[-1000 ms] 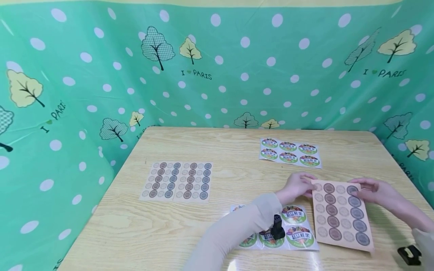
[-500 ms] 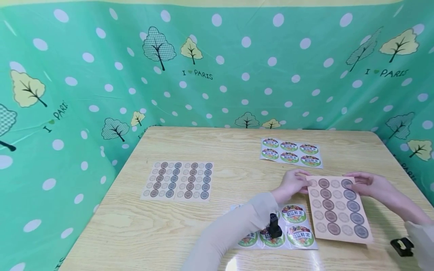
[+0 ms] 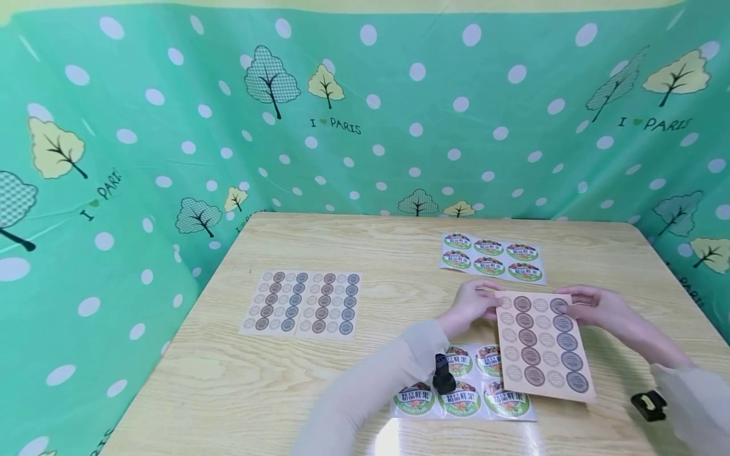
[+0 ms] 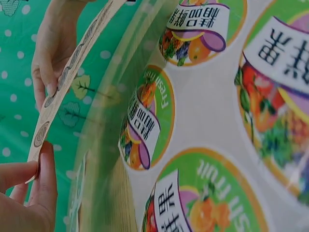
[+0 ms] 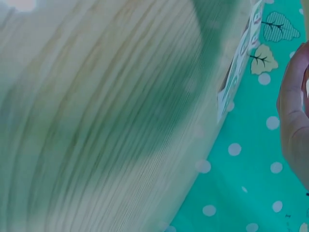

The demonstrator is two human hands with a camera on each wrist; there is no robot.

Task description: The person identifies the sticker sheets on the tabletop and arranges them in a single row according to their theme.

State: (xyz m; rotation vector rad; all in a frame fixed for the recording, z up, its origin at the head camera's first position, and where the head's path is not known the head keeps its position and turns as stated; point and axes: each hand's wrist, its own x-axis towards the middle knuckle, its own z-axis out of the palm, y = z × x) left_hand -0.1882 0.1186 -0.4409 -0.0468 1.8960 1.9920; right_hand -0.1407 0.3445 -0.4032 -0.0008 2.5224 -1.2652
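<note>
A tan sticker sheet [image 3: 544,345] with columns of round seals is held up above the table's right side. My left hand [image 3: 469,305] pinches its far left corner; the left wrist view shows the thumb and fingers on either side of the sheet's edge. My right hand [image 3: 599,310] grips the far right corner, thumb on the front face. Below and left of it lies a sheet of fruit stickers [image 3: 459,400], partly covered by the tan sheet and my left forearm. In the right wrist view only part of the right hand [image 5: 295,116] shows at the edge.
Two tan sticker sheets [image 3: 299,305] lie side by side on the left of the wooden table [image 3: 245,392]. Another fruit sticker sheet [image 3: 492,258] lies at the back right. A green dotted curtain [image 3: 365,126] hangs behind the table. Each wrist carries a black strap mount [image 3: 649,405].
Both hands have moved left with the tan sticker sheet, and it now overlaps the right part of the near fruit sticker sheet. The other sheets stay where they were.
</note>
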